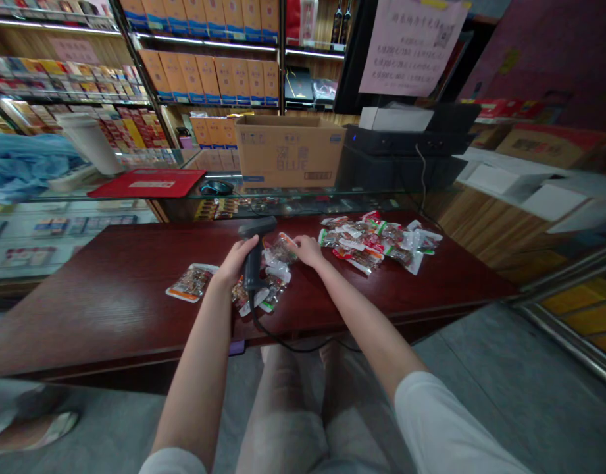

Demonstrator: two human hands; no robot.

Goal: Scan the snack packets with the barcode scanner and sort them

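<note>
My left hand (235, 261) is shut around the grip of a black corded barcode scanner (254, 253), which stands over a small heap of clear snack packets (266, 289). My right hand (307, 250) rests with its fingertips on a clear snack packet (281, 249) with an orange end, and I cannot see a firm grip. A single packet (191, 283) lies to the left of my left hand. A larger heap of similar packets (376, 243) lies to the right of my right hand. All of them are on a dark red wooden counter (110, 289).
The scanner's black cord (283, 345) hangs over the counter's front edge. Behind stands a glass display case (135, 195) holding a red mat, a computer mouse and a cardboard box (289, 151). A black printer (406, 139) stands to the right. Stocked shelves fill the back.
</note>
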